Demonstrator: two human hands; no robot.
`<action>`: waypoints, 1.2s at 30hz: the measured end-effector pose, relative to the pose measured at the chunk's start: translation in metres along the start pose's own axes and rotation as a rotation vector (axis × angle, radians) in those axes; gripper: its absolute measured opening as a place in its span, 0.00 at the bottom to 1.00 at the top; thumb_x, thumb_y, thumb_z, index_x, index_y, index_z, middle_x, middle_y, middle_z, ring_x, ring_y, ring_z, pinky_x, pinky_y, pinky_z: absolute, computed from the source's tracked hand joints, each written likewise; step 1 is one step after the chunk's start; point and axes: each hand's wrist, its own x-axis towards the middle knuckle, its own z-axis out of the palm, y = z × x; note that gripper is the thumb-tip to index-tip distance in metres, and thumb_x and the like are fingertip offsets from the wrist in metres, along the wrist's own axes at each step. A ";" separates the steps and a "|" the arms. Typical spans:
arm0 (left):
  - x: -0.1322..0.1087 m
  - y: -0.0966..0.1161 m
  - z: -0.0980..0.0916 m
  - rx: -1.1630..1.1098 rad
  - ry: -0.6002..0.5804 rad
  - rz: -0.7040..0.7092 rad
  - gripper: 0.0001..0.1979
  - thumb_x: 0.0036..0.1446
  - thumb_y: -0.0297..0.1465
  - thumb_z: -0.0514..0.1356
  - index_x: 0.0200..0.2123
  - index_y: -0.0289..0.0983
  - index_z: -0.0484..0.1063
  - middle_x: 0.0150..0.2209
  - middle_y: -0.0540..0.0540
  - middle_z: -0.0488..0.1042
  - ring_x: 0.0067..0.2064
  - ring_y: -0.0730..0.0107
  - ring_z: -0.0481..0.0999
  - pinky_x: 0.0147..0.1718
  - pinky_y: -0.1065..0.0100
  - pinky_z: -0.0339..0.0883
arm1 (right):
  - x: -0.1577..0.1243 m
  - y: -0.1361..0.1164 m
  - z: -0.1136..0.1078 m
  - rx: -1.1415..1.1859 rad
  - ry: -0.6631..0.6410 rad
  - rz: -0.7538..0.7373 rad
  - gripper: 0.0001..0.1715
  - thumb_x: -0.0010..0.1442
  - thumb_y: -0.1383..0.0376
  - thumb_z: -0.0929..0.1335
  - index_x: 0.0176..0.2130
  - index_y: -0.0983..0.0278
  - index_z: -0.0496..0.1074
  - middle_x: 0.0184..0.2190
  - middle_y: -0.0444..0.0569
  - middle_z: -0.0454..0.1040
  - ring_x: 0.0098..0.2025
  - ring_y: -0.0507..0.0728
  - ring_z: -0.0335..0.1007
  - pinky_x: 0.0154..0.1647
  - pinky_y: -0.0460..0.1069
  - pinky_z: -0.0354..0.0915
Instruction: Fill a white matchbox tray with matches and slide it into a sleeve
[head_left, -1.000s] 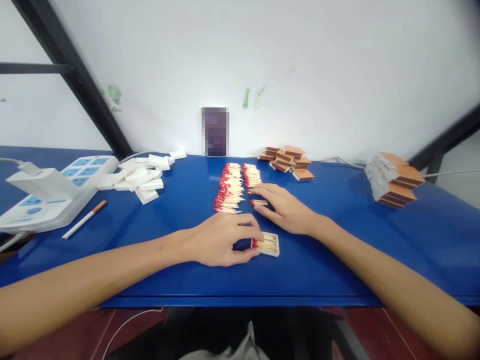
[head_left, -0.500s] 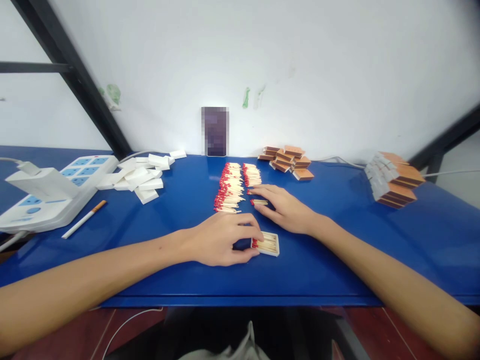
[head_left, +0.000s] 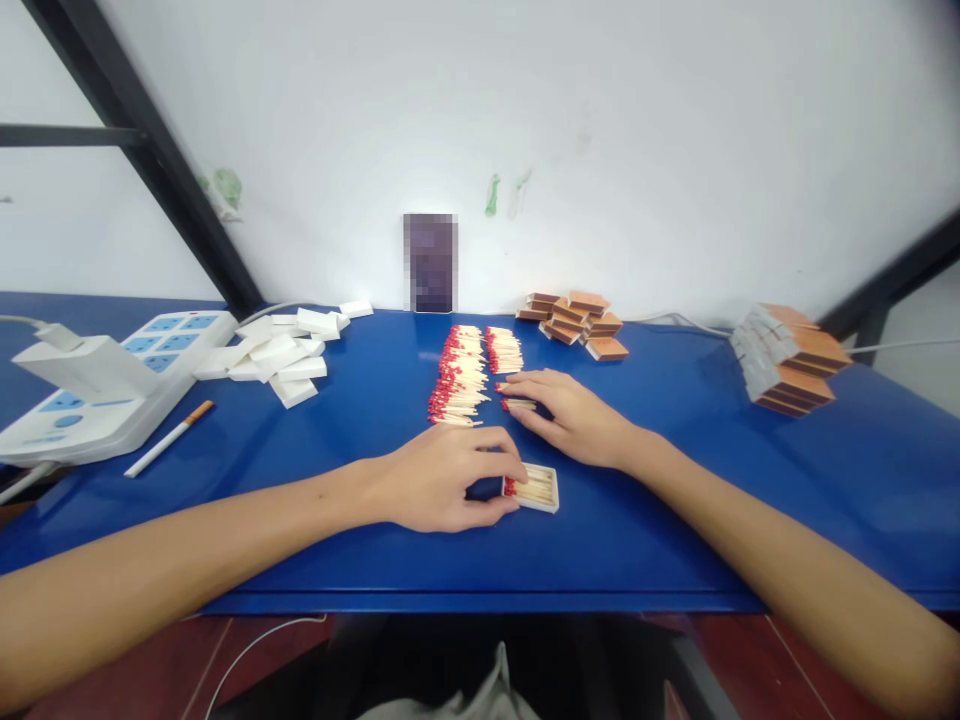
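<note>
The tray [head_left: 545, 509], holding matches [head_left: 535, 486], lay near the front edge of the bench [head_left: 637, 555], its left end gripped by the left hand's [head_left: 446, 482] fingers. Just beyond, the right hand [head_left: 574, 417] had its fingers parted at a few loose matches [head_left: 524, 404]. Two match piles [head_left: 466, 378] lay farther back, brown boxes [head_left: 585, 320] behind to the right, white trays [head_left: 279, 355] to the left.
</note>
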 end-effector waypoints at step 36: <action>0.000 0.000 -0.001 0.011 0.004 0.005 0.08 0.64 0.33 0.61 0.42 0.36 0.77 0.45 0.44 0.77 0.42 0.67 0.79 0.43 0.68 0.73 | 0.003 -0.006 -0.017 -0.052 -0.023 -0.008 0.15 0.69 0.67 0.63 0.45 0.63 0.79 0.46 0.51 0.82 0.47 0.60 0.77 0.51 0.54 0.66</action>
